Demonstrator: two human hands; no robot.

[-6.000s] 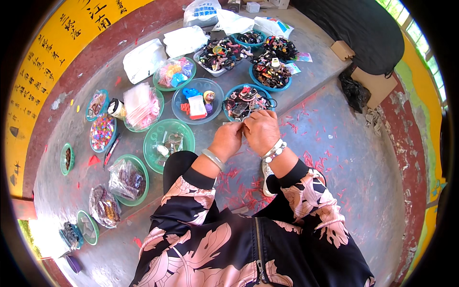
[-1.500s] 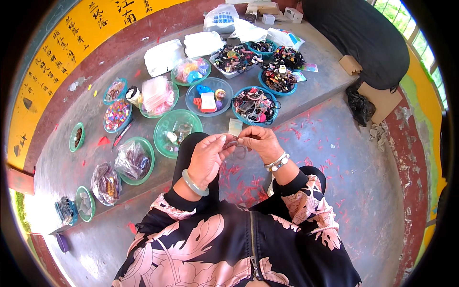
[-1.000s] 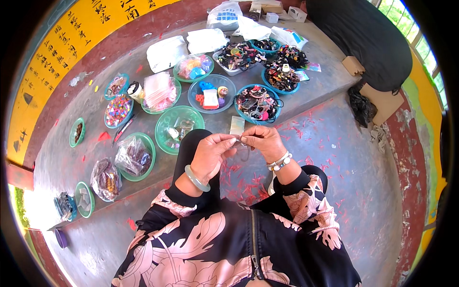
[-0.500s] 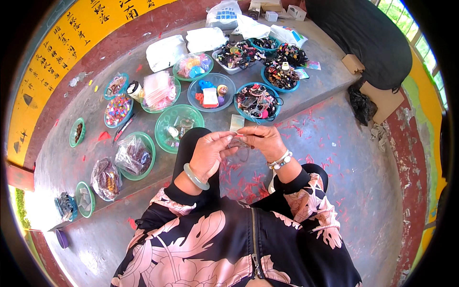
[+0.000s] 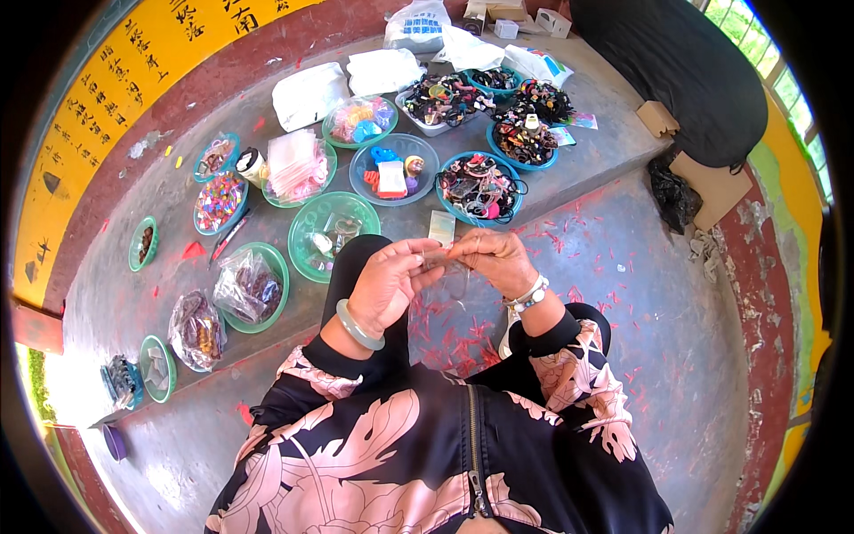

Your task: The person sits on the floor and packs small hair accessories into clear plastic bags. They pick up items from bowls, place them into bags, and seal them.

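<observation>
Ledge (image 5: pixel 187 271): ahead and left of the person, carries the bowls
Hands: left hand (image 5: pixel 389 280) and right hand (image 5: pixel 496 264) near each other, thin piece (image 5: pixel 435 259) between fingertips
Card (image 5: pixel 441 226): just beyond hands
Basin (image 5: pixel 359 169): beyond card, box (image 5: pixel 391 180) inside
Band bowl (image 5: pixel 453 215): right of basin
Packet bowl (image 5: pixel 310 219): left of card
Cup (image 5: pixel 252 165): left of sleeve stack (image 5: pixel 295 165)
Flat bags (image 5: pixel 309 96): behind sleeve stack
Sack (image 5: pixel 418 27): back of ledge
Scraps (image 5: pixel 487 358): on floor (image 5: pixel 676 356), around and right of hands

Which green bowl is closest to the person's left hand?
The round, translucent green plastic bowl beside the black-trousered left knee. The other green bowls sit farther left or farther back from the left hand.
</observation>
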